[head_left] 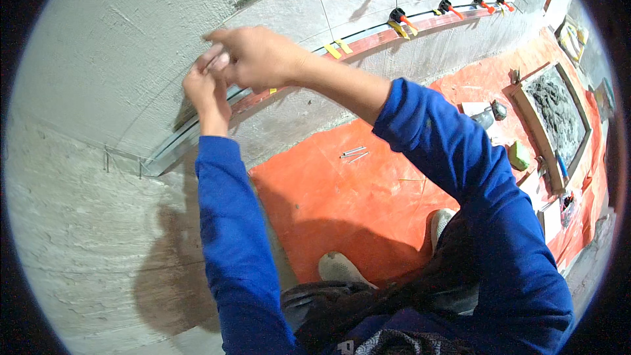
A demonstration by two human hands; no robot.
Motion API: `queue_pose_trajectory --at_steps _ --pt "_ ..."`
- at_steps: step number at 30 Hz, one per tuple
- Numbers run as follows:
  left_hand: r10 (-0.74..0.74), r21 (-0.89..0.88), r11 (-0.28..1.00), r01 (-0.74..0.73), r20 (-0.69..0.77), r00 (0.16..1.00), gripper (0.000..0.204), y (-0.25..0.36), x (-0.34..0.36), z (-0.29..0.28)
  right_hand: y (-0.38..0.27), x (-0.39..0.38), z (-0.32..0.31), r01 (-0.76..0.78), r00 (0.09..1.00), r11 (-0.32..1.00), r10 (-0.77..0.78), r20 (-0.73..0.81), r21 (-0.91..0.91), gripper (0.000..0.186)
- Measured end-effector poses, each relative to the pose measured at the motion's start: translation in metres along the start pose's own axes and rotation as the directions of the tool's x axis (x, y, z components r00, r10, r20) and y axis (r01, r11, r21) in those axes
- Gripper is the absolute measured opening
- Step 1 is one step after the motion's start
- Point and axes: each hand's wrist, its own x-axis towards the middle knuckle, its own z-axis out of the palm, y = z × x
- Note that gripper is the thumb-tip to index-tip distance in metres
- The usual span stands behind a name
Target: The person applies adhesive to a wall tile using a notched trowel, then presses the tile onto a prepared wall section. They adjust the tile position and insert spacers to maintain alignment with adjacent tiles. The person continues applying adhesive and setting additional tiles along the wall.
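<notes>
My left hand (209,92) and my right hand (263,59) meet in front of the rough grey wall (144,39), just left of a light grey tile (282,20). The left fingers are pinched together, pointing up. Over them the right hand is curled, blurred by motion, its fingertips touching the left ones. Whatever lies between the fingertips is too small and hidden to make out. Below the hands a metal rail (174,148) runs along the wall. A reddish strip (368,45) with yellow pieces (333,51) on it continues along the tiles' lower edge.
Black-and-orange tile levelling clips (397,16) stick out along the tile joints to the right. Orange sheeting (342,210) covers the floor, with several thin rods (355,152) on it. At right lies a framed tray (526,108) of grey mortar, near a green sponge-like block (519,156).
</notes>
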Motion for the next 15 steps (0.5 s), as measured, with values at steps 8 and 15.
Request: queue_pose_trajectory --at_steps 8,15 --pt "-0.070 0.489 0.869 0.069 -0.016 0.997 0.022 0.018 -0.001 -0.068 0.023 -0.130 0.013 0.235 0.887 0.912 -0.060 0.459 -0.336 0.019" --pt "0.009 0.443 0.896 -0.040 0.071 0.997 0.026 0.014 0.002 -0.024 0.069 -0.174 -0.015 -0.003 0.685 0.835 0.402 0.608 -0.550 0.017"
